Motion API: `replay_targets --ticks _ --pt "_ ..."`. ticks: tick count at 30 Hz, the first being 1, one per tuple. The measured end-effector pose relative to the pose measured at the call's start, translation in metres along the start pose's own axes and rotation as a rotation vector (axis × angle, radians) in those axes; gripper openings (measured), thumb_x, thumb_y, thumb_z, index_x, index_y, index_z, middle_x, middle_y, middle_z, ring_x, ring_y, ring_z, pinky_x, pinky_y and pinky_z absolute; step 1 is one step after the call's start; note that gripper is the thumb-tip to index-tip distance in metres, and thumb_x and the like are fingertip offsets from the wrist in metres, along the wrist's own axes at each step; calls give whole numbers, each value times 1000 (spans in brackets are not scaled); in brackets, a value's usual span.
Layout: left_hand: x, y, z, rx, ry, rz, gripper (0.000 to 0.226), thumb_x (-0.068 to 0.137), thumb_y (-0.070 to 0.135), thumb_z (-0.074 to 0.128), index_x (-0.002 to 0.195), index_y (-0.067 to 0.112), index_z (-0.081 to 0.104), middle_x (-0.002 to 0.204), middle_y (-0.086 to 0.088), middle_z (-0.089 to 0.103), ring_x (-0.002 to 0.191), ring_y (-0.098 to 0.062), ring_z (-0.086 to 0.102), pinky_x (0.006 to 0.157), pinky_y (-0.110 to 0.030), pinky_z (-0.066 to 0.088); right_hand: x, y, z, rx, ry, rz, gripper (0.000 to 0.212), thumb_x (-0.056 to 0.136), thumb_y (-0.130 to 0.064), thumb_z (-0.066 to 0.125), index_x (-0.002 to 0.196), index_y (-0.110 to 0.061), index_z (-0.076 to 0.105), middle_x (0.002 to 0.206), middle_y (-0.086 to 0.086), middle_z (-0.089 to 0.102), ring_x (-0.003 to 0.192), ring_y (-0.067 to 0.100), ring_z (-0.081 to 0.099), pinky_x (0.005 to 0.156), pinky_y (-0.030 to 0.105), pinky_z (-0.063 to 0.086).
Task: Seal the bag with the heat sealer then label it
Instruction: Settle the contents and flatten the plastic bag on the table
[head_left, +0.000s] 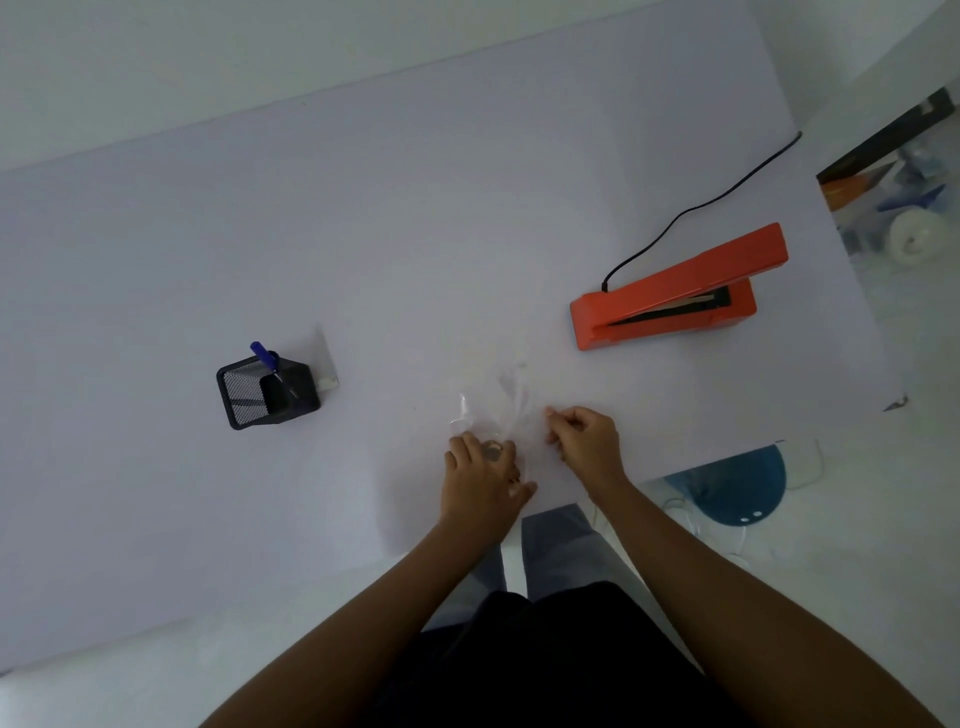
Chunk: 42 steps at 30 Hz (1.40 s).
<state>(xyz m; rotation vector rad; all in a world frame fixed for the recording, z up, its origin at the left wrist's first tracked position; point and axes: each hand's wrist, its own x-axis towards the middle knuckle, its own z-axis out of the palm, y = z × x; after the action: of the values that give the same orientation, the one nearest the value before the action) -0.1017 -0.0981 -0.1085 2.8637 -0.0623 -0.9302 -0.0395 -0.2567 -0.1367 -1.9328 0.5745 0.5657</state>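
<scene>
The clear bag (493, 415) is lying crumpled on the table (156, 260), right at the fingertips. It's pinned near its lower end by the left hand (480, 478), and its edge looks pinched by the curled right hand (584, 441), though the film's too faint to be sure. The orange heat sealer (675, 293), lever raised, is found up and right, nearer the right hand. The pen holder (267, 389) is well off to the left.

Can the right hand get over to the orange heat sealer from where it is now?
Probably yes. The right hand is at the clear bag, and the table between it and the heat sealer lies bare. The sealer's arm is raised. The hand seems to be pinching the bag.
</scene>
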Motion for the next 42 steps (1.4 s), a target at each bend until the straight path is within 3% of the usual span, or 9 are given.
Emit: replay_targets --ticks 5,9,14,24,33,37,42 --pt "2 3 5 -30 2 -62 84 85 80 28 146 24 30 149 -23 35 135 -43 33 109 -50 37 1 -20 -6 144 -139 -60 29 98 -23 62 80 -3 73 75 10 74 61 17 67 61 26 55" --pt "-2 4 7 -53 6 -95 90 83 83 27 148 20 29 154 -19 32 140 -41 30 115 -51 31 5 -31 3 171 -302 -89 29 100 -25 57 94 -4 75 87 9 77 80 23 75 79 32 61" --pt "-2 12 4 -77 -31 -139 98 81 85 29 155 22 18 161 -24 15 147 -49 10 120 -54 14 10 -40 15 229 -480 -61 33 104 -24 50 104 -1 73 98 13 77 91 25 75 88 36 60" --pt "-2 10 2 -36 -63 -95 110 64 95 8 156 35 0 159 -34 6 145 -56 5 119 -58 13 28 -43 26 221 -662 12 37 107 -21 42 117 4 68 112 16 74 103 25 73 96 37 56" --pt "-1 16 -4 -25 -86 -115 103 71 93 16 156 35 5 158 -36 2 146 -54 0 119 -59 7 81 -81 25 303 -506 -60 33 104 -19 49 113 6 69 110 17 74 104 23 73 92 32 56" --pt "-3 16 -6 -55 -52 -117 110 65 98 12 155 35 11 159 -33 5 146 -54 6 118 -59 11 103 -103 22 353 -429 -56 33 103 -18 50 117 7 67 118 20 70 111 27 69 104 40 49" --pt "-2 13 -5 -70 -57 -113 114 61 101 17 155 36 13 159 -34 6 145 -54 8 118 -59 11 91 -113 16 353 -464 -67 34 104 -20 49 116 7 67 115 19 72 108 24 71 101 36 53"
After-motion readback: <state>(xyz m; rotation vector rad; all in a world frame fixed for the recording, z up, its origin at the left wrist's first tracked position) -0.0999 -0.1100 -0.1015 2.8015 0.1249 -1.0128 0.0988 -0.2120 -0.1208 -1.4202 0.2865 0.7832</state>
